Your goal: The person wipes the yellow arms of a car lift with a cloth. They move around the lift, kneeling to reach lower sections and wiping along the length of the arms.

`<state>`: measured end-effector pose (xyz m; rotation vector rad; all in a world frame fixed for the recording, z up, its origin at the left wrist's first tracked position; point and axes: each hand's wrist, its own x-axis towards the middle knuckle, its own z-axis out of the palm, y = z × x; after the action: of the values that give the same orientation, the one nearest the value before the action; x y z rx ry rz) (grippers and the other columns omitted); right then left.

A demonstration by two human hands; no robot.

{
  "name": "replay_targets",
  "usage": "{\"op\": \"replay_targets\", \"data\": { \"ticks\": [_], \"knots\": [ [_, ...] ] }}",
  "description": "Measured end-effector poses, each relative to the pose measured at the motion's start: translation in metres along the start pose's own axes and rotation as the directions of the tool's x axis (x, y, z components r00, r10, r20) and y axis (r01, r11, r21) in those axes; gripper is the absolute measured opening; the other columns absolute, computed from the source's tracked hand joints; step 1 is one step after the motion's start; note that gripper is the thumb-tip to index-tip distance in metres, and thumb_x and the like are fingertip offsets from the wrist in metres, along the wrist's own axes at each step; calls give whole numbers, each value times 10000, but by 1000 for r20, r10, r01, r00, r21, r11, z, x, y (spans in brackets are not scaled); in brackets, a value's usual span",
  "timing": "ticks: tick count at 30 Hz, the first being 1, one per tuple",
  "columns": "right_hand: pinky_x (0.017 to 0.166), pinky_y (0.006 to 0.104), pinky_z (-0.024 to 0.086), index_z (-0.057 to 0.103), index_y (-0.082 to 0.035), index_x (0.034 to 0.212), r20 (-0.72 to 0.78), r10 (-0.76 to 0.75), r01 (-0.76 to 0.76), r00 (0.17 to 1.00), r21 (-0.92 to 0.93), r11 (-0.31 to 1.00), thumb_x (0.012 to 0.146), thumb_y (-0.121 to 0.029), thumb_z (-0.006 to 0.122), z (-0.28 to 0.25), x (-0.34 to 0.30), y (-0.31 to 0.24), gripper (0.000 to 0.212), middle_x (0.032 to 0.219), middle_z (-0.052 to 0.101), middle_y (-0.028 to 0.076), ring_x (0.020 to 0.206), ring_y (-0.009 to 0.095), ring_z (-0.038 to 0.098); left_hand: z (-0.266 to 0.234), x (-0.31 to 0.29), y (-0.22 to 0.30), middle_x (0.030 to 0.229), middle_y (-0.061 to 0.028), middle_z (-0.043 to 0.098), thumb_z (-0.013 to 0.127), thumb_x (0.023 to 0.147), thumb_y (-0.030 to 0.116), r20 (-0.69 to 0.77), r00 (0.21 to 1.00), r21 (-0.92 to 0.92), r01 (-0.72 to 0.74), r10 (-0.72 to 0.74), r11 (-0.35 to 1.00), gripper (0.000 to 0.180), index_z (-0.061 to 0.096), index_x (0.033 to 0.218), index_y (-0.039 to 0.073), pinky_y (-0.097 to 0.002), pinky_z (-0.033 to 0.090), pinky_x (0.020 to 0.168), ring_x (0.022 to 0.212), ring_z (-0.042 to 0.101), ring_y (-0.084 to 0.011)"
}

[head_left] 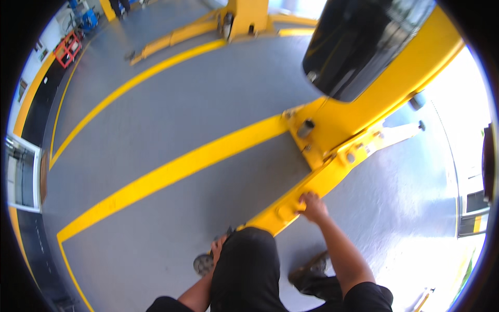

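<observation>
Bracing both hands along a yellow lift arm

Spreading across most of the frame, the grey floor (156, 114) shines brightly at the right, where strong light washes it out. A yellow lift post (340, 125) slants from the upper right toward the centre, its base plate on the floor. A broad yellow stripe (182, 169) runs from that base down to the lower left. The yellow lift arm (322, 179), which both hands attend to, lies diagonally from right of centre to the lower middle, passing just beside the post's base; its near end is hidden behind a knee. A glossy black cover (358, 57) fronts the post at the upper right. Another yellow post (248, 18) stands at the top centre, well apart, with low arms reaching out to both sides.

The wearer's black-clothed knee (244, 265) rises at the lower middle, and a dark shoe (312, 268) shows to its right. A red cart (68, 49) stands at the upper left. Right of the frame's centre line, the right hand (313, 207) lies on the arm, fingers bent over its edge; how firmly they press cannot be told. At the lower middle, the left hand (218, 248) is partly covered by the knee, just beside a round grey disc (203, 264); whether it grips anything cannot be told.
</observation>
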<state>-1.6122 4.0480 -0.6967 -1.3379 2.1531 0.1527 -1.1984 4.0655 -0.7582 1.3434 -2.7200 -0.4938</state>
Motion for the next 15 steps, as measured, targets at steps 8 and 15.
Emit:
{"op": "replay_targets", "data": {
  "ticks": [8,15],
  "knots": [
    [1128,500,439,653,-202,1218,32,9,-11,999,44,999,803,-417,939,-16,-5,-13,548,1343,607,45,1393,308,518,-26,-46,-54,1377,-143,574,585,988,376,182,978,30,101,-105,994,573,524,1479,86,-539,378,1086,1299,543,-338],
    [1123,500,441,652,-190,1205,49,10,-12,999,36,999,814,-407,935,-11,-1,-14,529,1347,594,54,1387,304,520,-37,-116,-107,1403,-140,573,590,992,371,309,912,55,267,-270,962,575,524,1489,88,-543,381,1091,1310,540,-339]
  ]
}}
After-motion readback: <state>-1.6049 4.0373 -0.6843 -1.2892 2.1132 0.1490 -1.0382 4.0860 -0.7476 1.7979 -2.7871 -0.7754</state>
